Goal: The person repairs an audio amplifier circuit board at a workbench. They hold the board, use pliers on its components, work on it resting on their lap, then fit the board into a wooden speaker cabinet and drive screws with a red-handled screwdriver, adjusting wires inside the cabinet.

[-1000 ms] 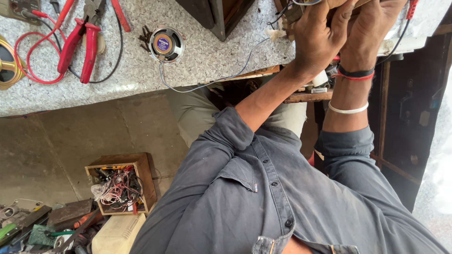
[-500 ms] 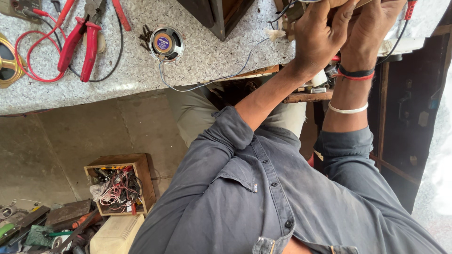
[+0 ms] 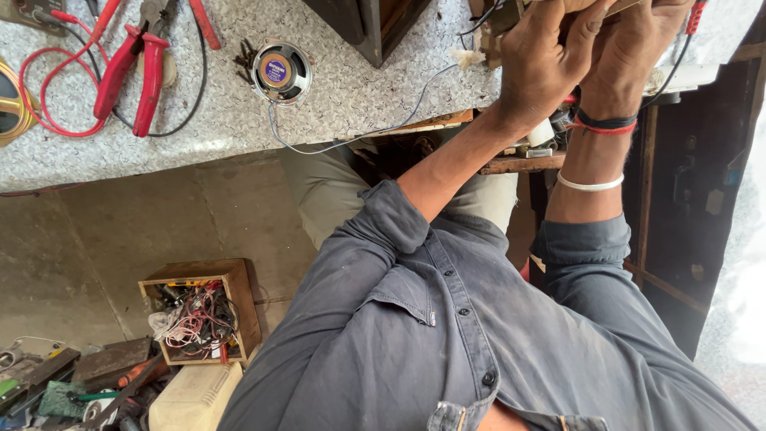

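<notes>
Speckled grey stone forms the bench (image 3: pixel 239 112), on which a small round speaker (image 3: pixel 281 72) with a thin grey wire (image 3: pixel 359 134) is seen near red-handled pliers (image 3: pixel 132 76) and a looped red lead (image 3: pixel 48 96). Both hands are raised at the upper edge of the view. A brownish wooden piece (image 3: pixel 594 6), cut off by the frame, is clasped between them: the left hand (image 3: pixel 546 64) is wrapped over it in a closed grip, and the right hand (image 3: pixel 638 48), banded at the wrist with dark and red threads, is closed on it from the other side. Just beside the left hand, a dark wooden box (image 3: pixel 371 24) is set on the bench. Below, on the floor, a wooden crate (image 3: pixel 239 295) filled with tangled wires is seen.
</notes>
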